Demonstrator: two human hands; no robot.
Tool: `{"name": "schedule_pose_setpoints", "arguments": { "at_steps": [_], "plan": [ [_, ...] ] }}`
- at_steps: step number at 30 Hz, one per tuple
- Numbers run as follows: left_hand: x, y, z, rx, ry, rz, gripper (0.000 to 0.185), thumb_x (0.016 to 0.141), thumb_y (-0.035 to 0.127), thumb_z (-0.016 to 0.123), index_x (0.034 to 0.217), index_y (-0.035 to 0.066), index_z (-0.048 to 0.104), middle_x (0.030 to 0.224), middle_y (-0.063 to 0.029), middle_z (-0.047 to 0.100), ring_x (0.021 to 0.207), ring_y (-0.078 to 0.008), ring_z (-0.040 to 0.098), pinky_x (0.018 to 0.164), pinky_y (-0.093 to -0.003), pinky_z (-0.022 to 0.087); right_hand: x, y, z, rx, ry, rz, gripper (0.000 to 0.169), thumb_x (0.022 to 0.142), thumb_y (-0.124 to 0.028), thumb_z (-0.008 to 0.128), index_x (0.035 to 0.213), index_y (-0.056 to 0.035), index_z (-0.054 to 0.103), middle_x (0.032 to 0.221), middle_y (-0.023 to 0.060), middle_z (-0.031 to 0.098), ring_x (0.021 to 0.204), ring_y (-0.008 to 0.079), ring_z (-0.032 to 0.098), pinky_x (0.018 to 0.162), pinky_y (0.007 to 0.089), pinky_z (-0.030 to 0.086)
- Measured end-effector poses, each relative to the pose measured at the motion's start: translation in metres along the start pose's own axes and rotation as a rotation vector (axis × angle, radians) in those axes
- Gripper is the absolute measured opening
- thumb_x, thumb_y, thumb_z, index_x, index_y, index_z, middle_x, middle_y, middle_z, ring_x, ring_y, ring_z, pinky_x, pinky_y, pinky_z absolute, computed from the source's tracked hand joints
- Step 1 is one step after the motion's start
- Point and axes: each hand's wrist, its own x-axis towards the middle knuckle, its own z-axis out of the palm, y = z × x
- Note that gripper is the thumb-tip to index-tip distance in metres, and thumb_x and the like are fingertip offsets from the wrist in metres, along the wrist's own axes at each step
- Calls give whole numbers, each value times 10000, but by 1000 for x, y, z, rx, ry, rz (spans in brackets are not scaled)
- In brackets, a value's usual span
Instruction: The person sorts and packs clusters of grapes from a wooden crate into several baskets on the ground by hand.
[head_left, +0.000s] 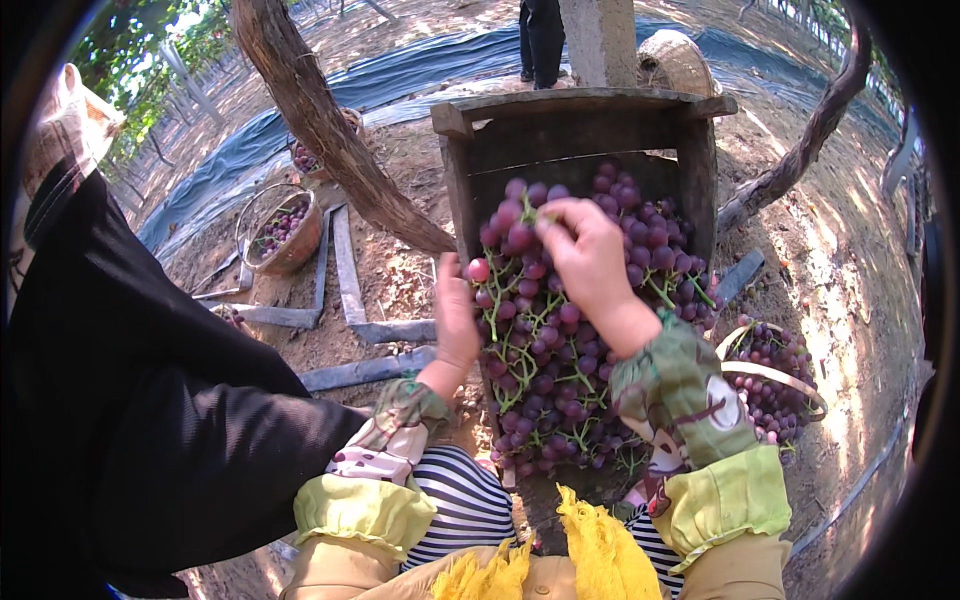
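Note:
A wooden crate stands before me, its near part covered with bunches of red-purple grapes on green stems. My right hand pinches the green stem of a small grape bunch over the upper left of the pile. At the crate's left side, my left hand is held upright with its fingers extended, close beside the grapes and holding nothing that I can see. The fingertips of my right hand are partly hidden by the hand itself. Camouflage-pattern sleeves cover both forearms.
A vine trunk slants down to the crate's left side. Grape baskets stand left and right. A person in black is close on my left; another stands beyond the crate near a concrete post. Grey strips lie on the soil.

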Motion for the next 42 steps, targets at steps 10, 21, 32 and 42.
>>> {"name": "schedule_pose_setpoints", "arguments": {
  "at_steps": [10, 21, 32, 42],
  "plan": [
    [4, -1, 22, -87, -58, -148, 644, 987, 318, 437, 1465, -10, 157, 1471, -220, 213, 1364, -331, 236, 1126, -404, 189, -41, -16, -19, -424, -257, -114, 425, 695, -158, 737, 1087, -80, 591, 938, 101, 591, 832, 307, 617, 681, 378, 513],
    [36, 35, 16, -7, 48, -18, 443, 987, 222, 423, 1360, -16, 415, 1382, -187, 398, 1291, -318, 367, 1095, -408, 256, -4, 3, -16, -311, -21, -133, 127, 829, -143, 642, 916, -53, 661, 775, 101, 625, 696, 248, 643, 593, 339, 507],
    [31, 30, 23, 161, -31, 23, 384, 922, 146, 526, 1293, 49, 500, 1395, -170, 402, 1327, -377, 308, 1110, -467, 225, 42, 68, -167, 913, 488, 857, 138, 902, -76, 594, 1000, 21, 575, 896, 88, 624, 799, 197, 642, 733, 336, 589],
    [30, 36, 22, 223, -5, 51, 417, 952, 198, 487, 1331, 24, 464, 1390, -194, 395, 1307, -333, 347, 1096, -420, 250, -33, 74, -179, 546, 324, 1035, 175, 906, -187, 619, 922, -20, 568, 778, 67, 637, 633, 146, 623, 577, 286, 554]
  ]
}}
